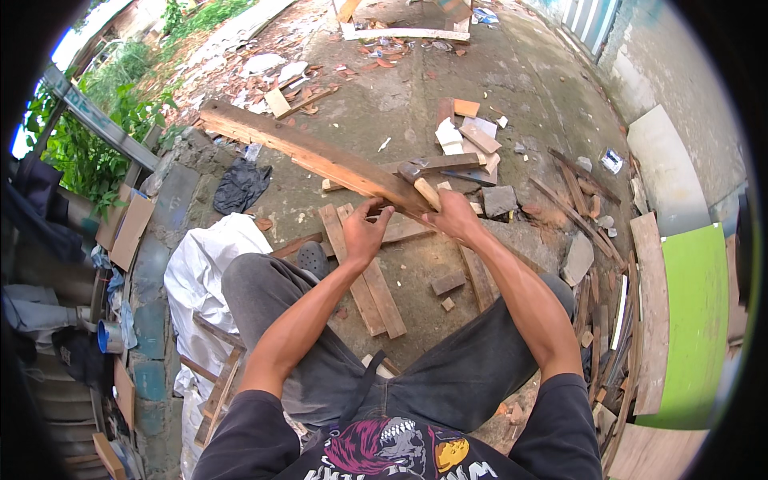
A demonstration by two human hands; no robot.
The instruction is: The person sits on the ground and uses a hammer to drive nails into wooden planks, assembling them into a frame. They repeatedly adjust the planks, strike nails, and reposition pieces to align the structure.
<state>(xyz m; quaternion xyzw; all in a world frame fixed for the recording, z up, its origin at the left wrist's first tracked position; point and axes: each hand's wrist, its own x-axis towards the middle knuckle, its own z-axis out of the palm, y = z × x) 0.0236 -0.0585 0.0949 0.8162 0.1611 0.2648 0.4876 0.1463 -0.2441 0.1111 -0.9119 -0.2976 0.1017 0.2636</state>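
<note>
A long wooden plank (320,157) runs from the far left down to the middle in front of me, its near edge paler and rough. My right hand (454,216) is wrapped round the light wooden handle of a hammer (426,193), whose dark head rests over the plank's near end. At the plank's near edge, my left hand (366,230) has thumb and fingertips pinched together; whatever they hold is too small to make out. Beneath the work, crossing boards (370,285) lie on the ground between my knees, with a small wood block (448,282) beside them.
A white sack (204,268) lies by my left knee, a black plastic bag (242,186) beyond it. Wood offcuts (480,138) and a stone block (500,201) sit ahead right. Scrap timber (596,320) and a green panel (694,320) line the right side. A low wall (152,344) runs along the left.
</note>
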